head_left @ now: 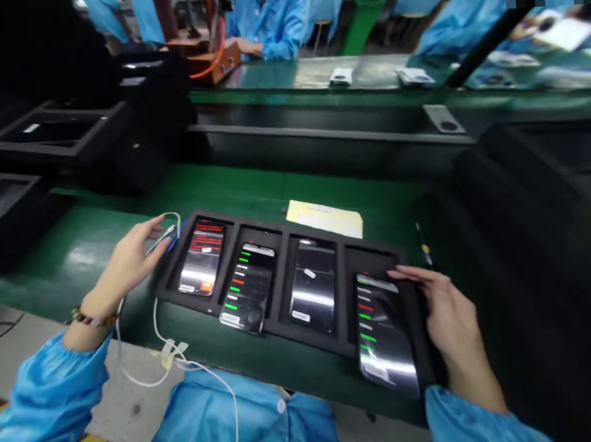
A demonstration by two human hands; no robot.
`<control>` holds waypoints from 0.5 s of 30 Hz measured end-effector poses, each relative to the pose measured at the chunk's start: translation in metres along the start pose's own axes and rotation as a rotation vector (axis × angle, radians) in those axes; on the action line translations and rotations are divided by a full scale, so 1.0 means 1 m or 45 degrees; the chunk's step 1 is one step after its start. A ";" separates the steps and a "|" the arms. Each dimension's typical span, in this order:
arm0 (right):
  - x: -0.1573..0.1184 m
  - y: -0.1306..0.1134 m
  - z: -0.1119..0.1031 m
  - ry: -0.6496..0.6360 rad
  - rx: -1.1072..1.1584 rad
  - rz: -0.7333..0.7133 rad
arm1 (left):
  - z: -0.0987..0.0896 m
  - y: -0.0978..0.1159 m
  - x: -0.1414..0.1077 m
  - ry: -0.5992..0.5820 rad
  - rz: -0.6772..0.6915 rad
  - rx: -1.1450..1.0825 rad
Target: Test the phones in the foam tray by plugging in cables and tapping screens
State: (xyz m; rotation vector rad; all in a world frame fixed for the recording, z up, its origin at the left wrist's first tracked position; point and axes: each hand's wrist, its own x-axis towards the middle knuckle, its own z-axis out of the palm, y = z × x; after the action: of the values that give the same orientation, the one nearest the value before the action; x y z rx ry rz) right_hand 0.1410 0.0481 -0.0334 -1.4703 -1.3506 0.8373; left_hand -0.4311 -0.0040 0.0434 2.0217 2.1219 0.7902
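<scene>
A black foam tray [286, 275] with several slots lies on the green table. In its leftmost slot is a phone [202, 257] showing red text. The second phone [249, 287] and the rightmost phone [385, 329] show green, white and red lines and overhang the tray's near edge. Between these two, a phone with a dark screen [313, 283] sits in its slot. My left hand [135, 254] pinches a white cable [157, 316] by the tray's left end. At the right end, my right hand [448, 305] has its fingers extended near the top of the rightmost phone.
Behind the tray lies a yellow paper [324, 218]. Black foam boxes stand at the left [135, 144] and right [542, 246]. A thin tool [424, 246] lies right of the tray. Beyond a dark ledge [320, 136], people in blue work at another bench.
</scene>
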 end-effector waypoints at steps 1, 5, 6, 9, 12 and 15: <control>0.000 -0.003 0.001 0.004 -0.003 -0.039 | -0.002 0.008 -0.005 0.033 0.061 0.039; -0.017 -0.018 -0.003 0.101 -0.055 -0.162 | -0.009 0.045 -0.024 -0.093 0.386 0.005; -0.027 -0.021 -0.004 0.121 -0.096 -0.169 | -0.012 0.052 -0.027 -0.150 0.419 -0.010; -0.068 -0.022 -0.010 0.110 -0.207 -0.055 | -0.020 0.063 -0.030 -0.194 0.145 0.037; -0.103 -0.016 -0.018 0.158 -0.277 0.231 | -0.025 0.059 -0.028 -0.315 -0.395 0.148; -0.112 -0.012 -0.025 0.159 -0.372 0.487 | -0.023 0.053 -0.024 -0.568 -0.581 0.147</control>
State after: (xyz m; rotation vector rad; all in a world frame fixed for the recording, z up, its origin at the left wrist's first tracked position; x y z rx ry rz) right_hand 0.1420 -0.0666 -0.0265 -2.0182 -1.1489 0.7899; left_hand -0.3903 -0.0350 0.0794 1.4741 2.2463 0.1361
